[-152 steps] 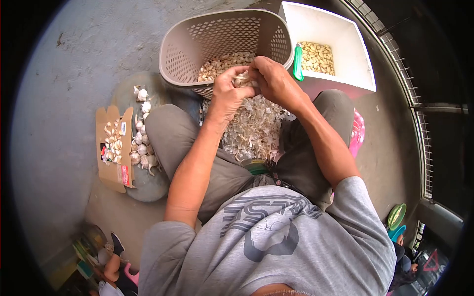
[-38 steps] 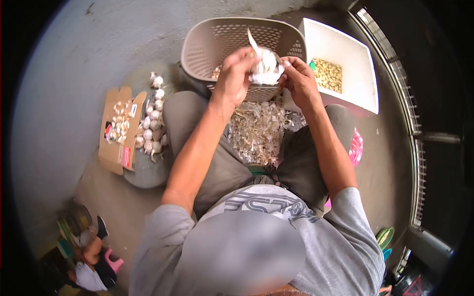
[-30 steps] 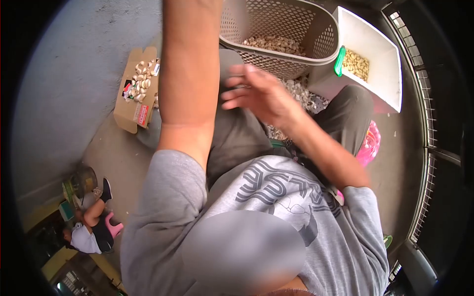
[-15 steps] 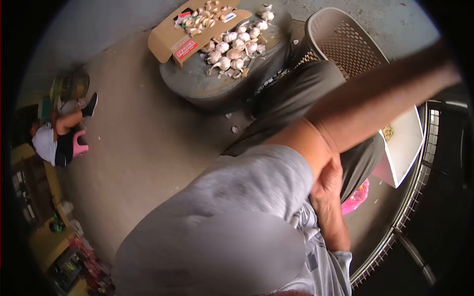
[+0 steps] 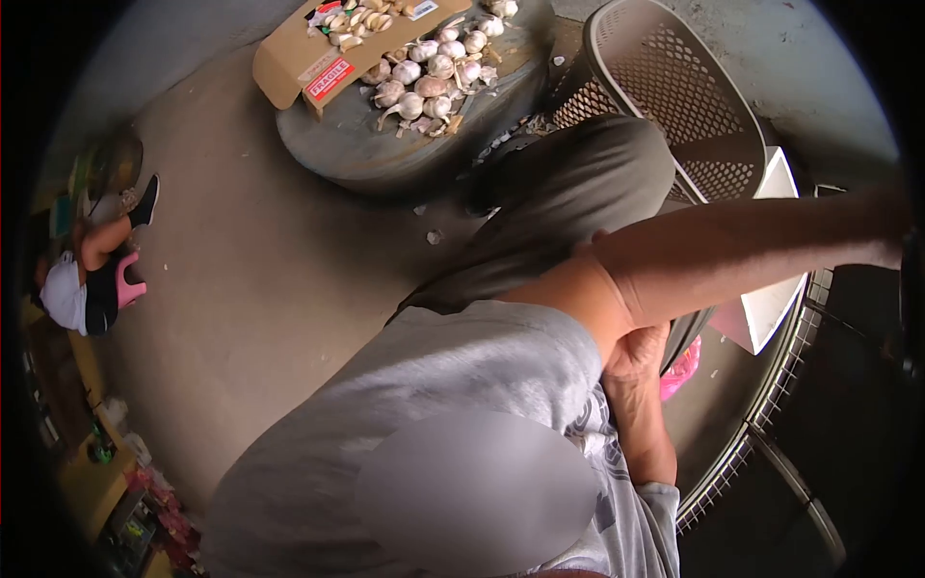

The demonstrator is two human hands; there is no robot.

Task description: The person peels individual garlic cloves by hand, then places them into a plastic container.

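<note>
My left arm [image 5: 732,260] stretches across to the right, bent at the elbow, and its hand is lost past the dark right edge. From below, my right hand [image 5: 638,354] is pressed to the underside of that arm near the elbow. Most of its fingers are hidden behind the arm, while what looks like a fingertip shows at the upper edge. Beyond my knee, whole garlic bulbs [image 5: 439,67] lie on a dark round surface [image 5: 337,154]. Beside them an open cardboard box [image 5: 289,72] with a FRAGILE label holds loose cloves [image 5: 361,19].
A tall perforated basket [image 5: 718,106] stands beyond my knee. Right of my legs are a white box [image 5: 771,313], a pink bag [image 5: 680,371] and a metal grille [image 5: 747,438]. At far left a person [image 5: 66,289] sits on a pink stool [image 5: 128,282].
The view has shifted, so the garlic and box appear further up and left. My left forearm has swung lower and lies flatter. My right hand stays under it.
</note>
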